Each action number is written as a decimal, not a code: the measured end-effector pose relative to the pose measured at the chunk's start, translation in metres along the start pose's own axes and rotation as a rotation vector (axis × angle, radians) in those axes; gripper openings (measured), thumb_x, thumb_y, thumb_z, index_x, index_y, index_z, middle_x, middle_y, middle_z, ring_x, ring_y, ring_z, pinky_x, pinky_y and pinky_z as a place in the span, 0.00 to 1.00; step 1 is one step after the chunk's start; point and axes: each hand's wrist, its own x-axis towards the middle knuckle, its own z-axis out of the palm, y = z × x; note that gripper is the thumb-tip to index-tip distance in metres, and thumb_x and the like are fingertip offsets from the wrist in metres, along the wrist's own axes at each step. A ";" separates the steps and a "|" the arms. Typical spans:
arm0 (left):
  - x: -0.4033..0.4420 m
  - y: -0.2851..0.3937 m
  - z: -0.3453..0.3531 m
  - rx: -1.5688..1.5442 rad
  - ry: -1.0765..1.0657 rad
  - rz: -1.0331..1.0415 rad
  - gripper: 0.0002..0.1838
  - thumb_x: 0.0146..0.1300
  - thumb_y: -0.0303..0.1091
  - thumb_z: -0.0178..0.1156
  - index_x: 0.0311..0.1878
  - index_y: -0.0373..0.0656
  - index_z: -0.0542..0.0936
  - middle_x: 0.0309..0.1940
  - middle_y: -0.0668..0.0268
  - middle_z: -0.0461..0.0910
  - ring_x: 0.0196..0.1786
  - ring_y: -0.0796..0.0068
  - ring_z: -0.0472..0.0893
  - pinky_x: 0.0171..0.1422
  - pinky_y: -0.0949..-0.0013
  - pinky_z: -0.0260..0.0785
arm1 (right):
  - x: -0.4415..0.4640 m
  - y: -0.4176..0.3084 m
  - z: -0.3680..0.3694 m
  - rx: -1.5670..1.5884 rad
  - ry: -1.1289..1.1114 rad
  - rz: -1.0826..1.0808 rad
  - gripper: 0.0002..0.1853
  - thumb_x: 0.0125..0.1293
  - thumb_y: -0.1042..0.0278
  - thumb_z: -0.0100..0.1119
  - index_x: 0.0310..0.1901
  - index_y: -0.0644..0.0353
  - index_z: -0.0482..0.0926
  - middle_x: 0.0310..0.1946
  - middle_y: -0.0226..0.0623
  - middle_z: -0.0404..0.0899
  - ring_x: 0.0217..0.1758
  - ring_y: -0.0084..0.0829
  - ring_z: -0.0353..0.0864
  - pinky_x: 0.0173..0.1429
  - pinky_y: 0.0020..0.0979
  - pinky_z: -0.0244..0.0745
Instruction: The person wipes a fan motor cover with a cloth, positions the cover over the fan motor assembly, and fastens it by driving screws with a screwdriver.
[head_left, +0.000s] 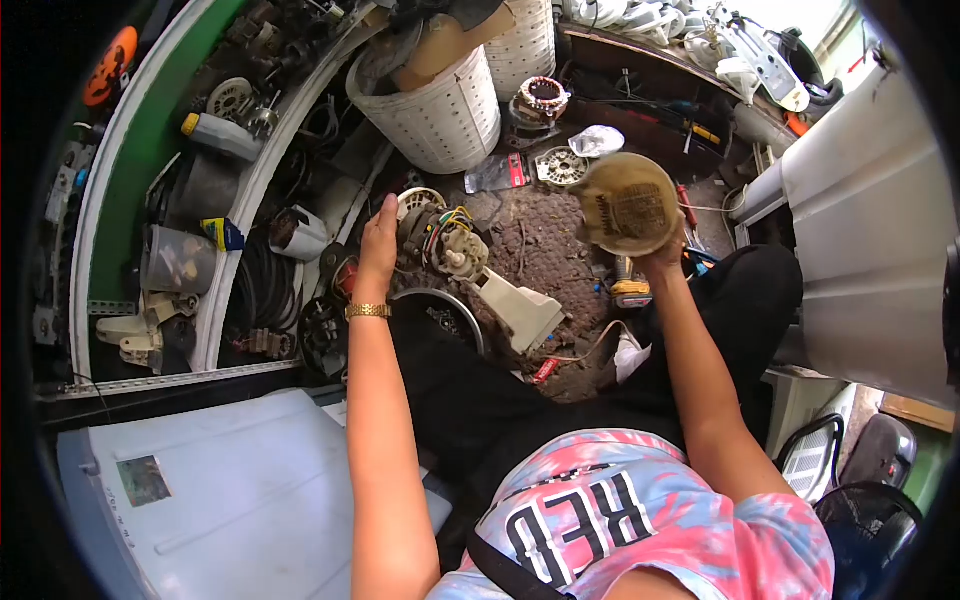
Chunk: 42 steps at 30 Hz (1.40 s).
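Note:
My right hand (pixel 664 254) holds up a round, dusty beige cover (pixel 630 205) with lettering on its face, its fingers mostly hidden behind the rim. At the left, my left hand (pixel 380 243) is raised beside a motor assembly (pixel 452 243) with coloured wires. Its fingers point upward; whether they touch the assembly's round rear part is unclear. A pale neck-like stand piece (pixel 520 308) runs from the motor down to the right. Below the assembly lies a metal ring or bowl (pixel 440 312), partly hidden by my leg.
White perforated baskets (pixel 430 115) stand ahead. A copper-wound coil (pixel 541 97) and a round vented part (pixel 561 166) lie beyond the motor. Shelves (pixel 215 290) with parts line the left, and a grey panel (pixel 865 210) rises at the right. A yellow tool (pixel 631 292) lies below the cover.

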 end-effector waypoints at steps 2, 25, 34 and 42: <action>0.002 -0.003 -0.002 0.031 0.010 -0.004 0.34 0.73 0.58 0.46 0.55 0.30 0.79 0.49 0.59 0.82 0.50 0.73 0.79 0.59 0.70 0.67 | 0.012 0.018 0.009 0.042 0.086 0.129 0.36 0.60 0.36 0.50 0.65 0.49 0.71 0.64 0.38 0.72 0.64 0.45 0.71 0.69 0.53 0.65; 0.016 -0.008 -0.020 -0.107 0.034 -0.134 0.35 0.73 0.60 0.40 0.55 0.33 0.77 0.45 0.60 0.83 0.45 0.72 0.83 0.52 0.68 0.74 | 0.160 0.169 0.014 -2.104 -0.068 -0.545 0.40 0.53 0.48 0.68 0.60 0.67 0.64 0.65 0.48 0.65 0.69 0.50 0.63 0.66 0.65 0.55; 0.027 -0.025 -0.033 -0.174 0.064 -0.145 0.31 0.74 0.57 0.44 0.54 0.33 0.77 0.49 0.59 0.82 0.46 0.72 0.82 0.51 0.67 0.75 | 0.179 0.142 -0.039 -1.885 0.352 -0.120 0.16 0.69 0.55 0.50 0.44 0.62 0.67 0.35 0.56 0.81 0.41 0.58 0.81 0.43 0.53 0.75; 0.033 -0.046 -0.048 -0.154 0.055 -0.134 0.29 0.71 0.54 0.52 0.56 0.33 0.76 0.49 0.59 0.82 0.47 0.71 0.82 0.52 0.68 0.76 | 0.115 0.143 -0.048 -2.025 0.141 -0.230 0.28 0.59 0.59 0.65 0.59 0.59 0.69 0.52 0.48 0.73 0.53 0.48 0.74 0.53 0.45 0.72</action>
